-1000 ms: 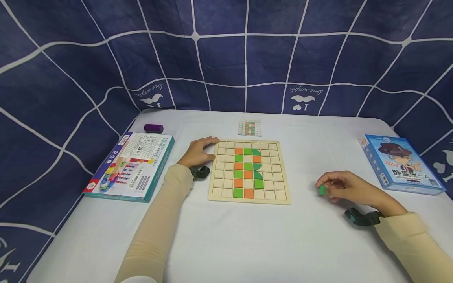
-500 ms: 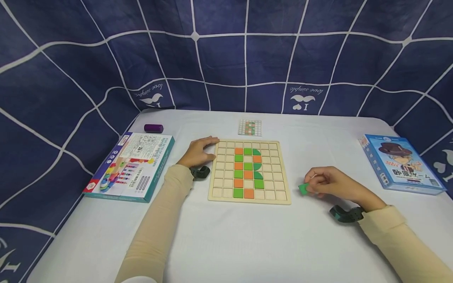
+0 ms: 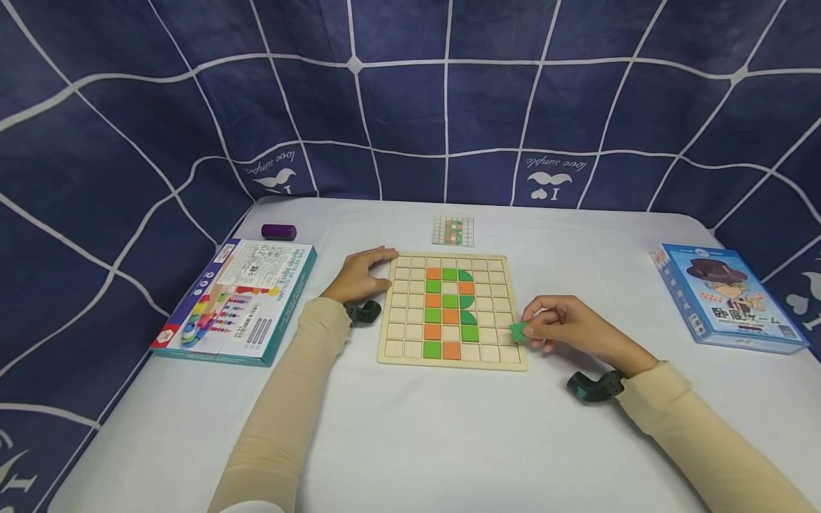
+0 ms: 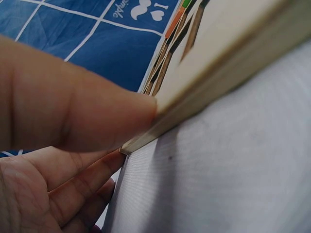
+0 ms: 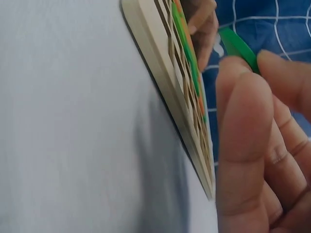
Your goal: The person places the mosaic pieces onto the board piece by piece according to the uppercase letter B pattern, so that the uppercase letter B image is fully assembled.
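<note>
My right hand [image 3: 571, 329] pinches a small green tile [image 3: 518, 332] between thumb and fingertips, over the right edge of the wooden grid board [image 3: 490, 367]. In the right wrist view the green tile [image 5: 238, 48] is tilted, partly covered by the fingertips. Orange and green squares and several rounded dark green pieces [image 3: 467, 318] lie in the middle columns of the board. My left hand [image 3: 360, 275] rests at the board's upper left corner, thumb on its left edge, fingers extended. In the left wrist view the thumb [image 4: 97, 109] touches the board's rim [image 4: 194, 104].
A small pattern card [image 3: 453, 231] lies behind the board. On the left are a flat toy box [image 3: 240, 303] and a purple cylinder [image 3: 279, 232]; a blue game box [image 3: 727, 296] is at the right. A navy patterned cloth [image 3: 410, 107] hangs behind the white table.
My right hand has moved left with the green tile, from the bare tabletop to the board's right edge. The left hand has stayed in place.
</note>
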### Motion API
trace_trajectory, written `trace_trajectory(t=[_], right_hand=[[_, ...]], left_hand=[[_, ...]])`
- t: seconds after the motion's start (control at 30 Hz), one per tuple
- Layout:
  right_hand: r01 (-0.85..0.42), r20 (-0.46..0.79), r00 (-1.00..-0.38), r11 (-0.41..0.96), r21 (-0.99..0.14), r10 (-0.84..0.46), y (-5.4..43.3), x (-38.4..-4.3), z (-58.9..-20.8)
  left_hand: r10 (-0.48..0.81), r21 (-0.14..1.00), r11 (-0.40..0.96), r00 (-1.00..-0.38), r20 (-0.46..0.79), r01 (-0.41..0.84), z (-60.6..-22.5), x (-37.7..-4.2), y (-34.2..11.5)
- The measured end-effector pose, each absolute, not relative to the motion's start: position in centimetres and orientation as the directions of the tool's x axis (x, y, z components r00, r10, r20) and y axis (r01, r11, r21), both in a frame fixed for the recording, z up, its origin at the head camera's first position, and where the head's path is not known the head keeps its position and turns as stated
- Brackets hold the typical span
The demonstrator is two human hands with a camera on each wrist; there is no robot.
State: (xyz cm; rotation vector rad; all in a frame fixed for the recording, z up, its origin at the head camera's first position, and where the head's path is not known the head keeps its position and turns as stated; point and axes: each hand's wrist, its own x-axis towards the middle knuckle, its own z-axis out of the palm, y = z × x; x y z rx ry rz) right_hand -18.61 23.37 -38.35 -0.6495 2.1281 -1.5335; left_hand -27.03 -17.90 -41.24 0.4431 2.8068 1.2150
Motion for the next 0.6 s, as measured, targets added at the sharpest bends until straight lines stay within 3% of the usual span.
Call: trace_trajectory(t=[0.3, 0.6], right_hand=[[-0.044, -0.123, -0.82, 0.276, -0.96, -0.559, 21.2, -19.1, -38.9], [-0.015, -0.153, -0.781, 0.262, -0.965, -0.606, 19.0, -19.0, -38.9]], left_hand=[[0.278, 0.727, 0.647, -0.959, 0.059, 0.232, -41.0, -26.9, -17.8], [0.276, 0.728, 0.648, -0.96, 0.05, 0.224, -41.0, -27.0, -17.8]])
